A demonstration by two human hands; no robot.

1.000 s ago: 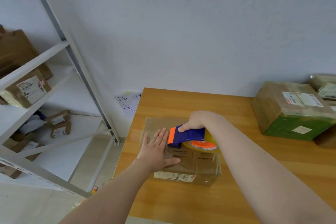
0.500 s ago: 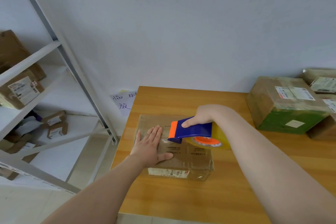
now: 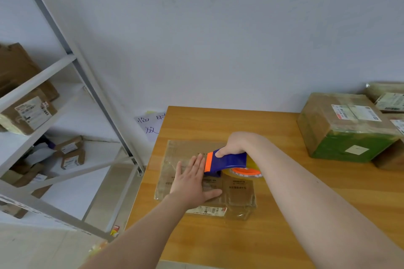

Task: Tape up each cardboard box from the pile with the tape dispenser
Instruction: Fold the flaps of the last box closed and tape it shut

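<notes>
On wooden counter, centre-left, we log: 1 flat cardboard box, clear-taped, label on near side. Our left hand lies flat on box top, fingers straight, pressing down. Our right hand grips blue/orange tape dispenser w/ yellowish roll, on box top just beside left fingertips. Far right of counter: pile of boxes, green-sided one in front. Left of counter: metal shelf w/ more parcels; handwritten paper note on wall.

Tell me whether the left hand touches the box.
Touching: the head view shows the left hand lying flat on the box top.
</notes>
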